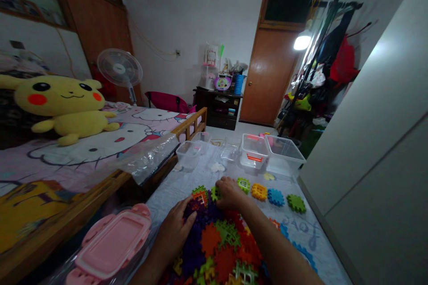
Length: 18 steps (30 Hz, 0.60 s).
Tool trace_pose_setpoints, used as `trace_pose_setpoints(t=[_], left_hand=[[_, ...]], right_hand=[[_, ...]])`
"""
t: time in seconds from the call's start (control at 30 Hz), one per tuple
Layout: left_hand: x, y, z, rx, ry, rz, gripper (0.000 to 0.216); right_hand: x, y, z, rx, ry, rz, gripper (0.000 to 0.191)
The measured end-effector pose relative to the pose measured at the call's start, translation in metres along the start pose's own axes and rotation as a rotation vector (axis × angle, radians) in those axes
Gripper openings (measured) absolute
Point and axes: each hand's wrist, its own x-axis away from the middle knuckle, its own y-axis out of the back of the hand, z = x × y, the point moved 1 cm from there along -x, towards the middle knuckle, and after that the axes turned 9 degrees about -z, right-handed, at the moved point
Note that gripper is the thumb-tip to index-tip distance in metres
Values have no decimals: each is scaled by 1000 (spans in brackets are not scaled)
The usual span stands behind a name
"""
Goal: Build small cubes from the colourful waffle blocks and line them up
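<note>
From the head camera, the person's left hand (174, 231) lay on the near side of a heap of interlocking plastic building pieces (210, 240) in red, orange, purple and green, its fingers spread apart over the pieces. The right hand (230, 193) was at the far edge of the heap with its fingers curled down and close together beside a green piece (214, 193); whether they were clamped on it could not be told.

The heap lay on a pale printed sheet (301, 227). Just beyond the right hand stood a row of separate pieces: a green one (243, 185), a yellow one (259, 191), a blue one (276, 197) and another green one (296, 203).

Farther off were two clear plastic storage boxes (282, 156) (253, 151), the nearer-left one with orange clips, and a smaller clear box (187, 153). A pink box lid (112, 242) lay near the left forearm. To the left, a yellow Pikachu plush (58, 102) sat on a bed (83, 156) with a Hello Kitty cover.
</note>
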Motion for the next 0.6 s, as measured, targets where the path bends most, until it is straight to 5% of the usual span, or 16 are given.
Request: trace_pose_setpoints(t=[0.33,0.6], left_hand=[[2,0,4,5,-1,-2,50],[2,-1,3,-6,5,11,51]], right_hand=[[19,37,-77,71,-283,-148,42],[18,22,-85,118,-322,-83,42]])
